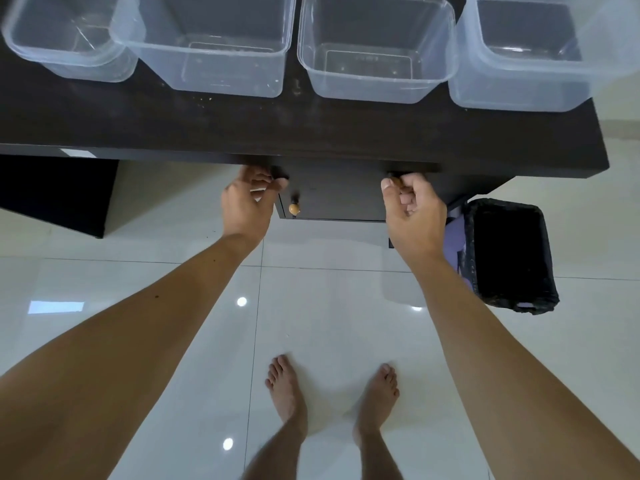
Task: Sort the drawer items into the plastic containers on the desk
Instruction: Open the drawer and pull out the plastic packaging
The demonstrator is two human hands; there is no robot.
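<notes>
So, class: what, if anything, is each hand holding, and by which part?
Both hands grip the drawer by its top front edge: left hand at the left corner, right hand at the right corner. The wooden knob is untouched.

Hidden under the overhanging edge of the dark wooden desk (311,133): inside of the dark drawer (332,199) and fingertips of left hand (247,199) and right hand (412,206). Cut off by the frame's top edge: four clear plastic containers (377,50).

Clear plastic containers (377,50) (glossy), matt dark desk (242,123).
</notes>
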